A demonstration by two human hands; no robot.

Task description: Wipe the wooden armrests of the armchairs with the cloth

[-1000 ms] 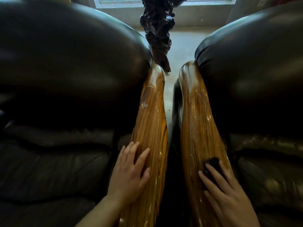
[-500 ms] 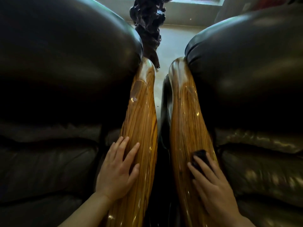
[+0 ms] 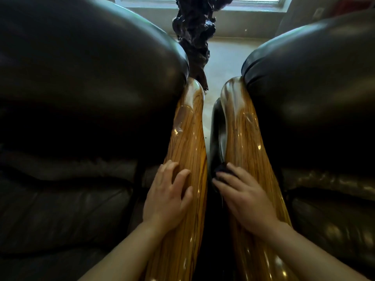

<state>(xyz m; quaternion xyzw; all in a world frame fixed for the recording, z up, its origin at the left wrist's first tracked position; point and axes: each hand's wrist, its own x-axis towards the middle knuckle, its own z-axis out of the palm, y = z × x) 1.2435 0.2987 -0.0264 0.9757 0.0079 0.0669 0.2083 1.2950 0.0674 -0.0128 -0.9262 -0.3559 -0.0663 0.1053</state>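
Note:
Two glossy striped wooden armrests run side by side away from me: the left armrest [image 3: 188, 142] and the right armrest [image 3: 245, 142]. My left hand [image 3: 167, 195] lies flat on the left armrest with fingers spread, holding nothing. My right hand [image 3: 245, 195] presses a small dark cloth [image 3: 220, 172] against the inner left edge of the right armrest. Only a bit of the cloth shows beyond my fingertips.
A dark leather armchair [image 3: 81, 88] fills the left side and another [image 3: 316, 88] fills the right. A narrow dark gap [image 3: 211, 230] separates the armrests. A dark gnarled carved piece [image 3: 194, 33] stands on the pale floor behind them, below a window.
My right hand has slid the cloth from the top of the right armrest over to its inner left edge. My left hand has stayed on the left armrest, shifting only slightly.

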